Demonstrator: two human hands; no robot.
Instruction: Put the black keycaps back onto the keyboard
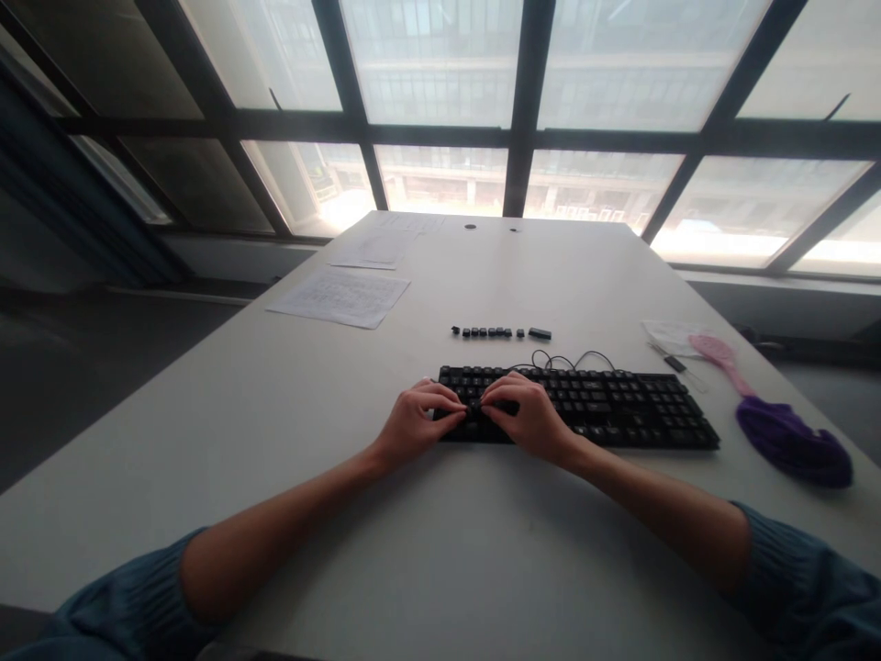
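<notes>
A black keyboard lies on the white table. Over its left part, my left hand and my right hand face each other, fingertips close together at a small black keycap. The fingers of both hands are pinched at this keycap, one hand on each side. Behind the keyboard runs a row of loose black keycaps, with a longer black keycap at its right end. The keyboard's black cable loops along its back edge.
Printed papers lie at the left of the white table. To the right are a pink-handled brush, a purple cloth item, a clear plastic bag and a small wire tool. Windows stand behind.
</notes>
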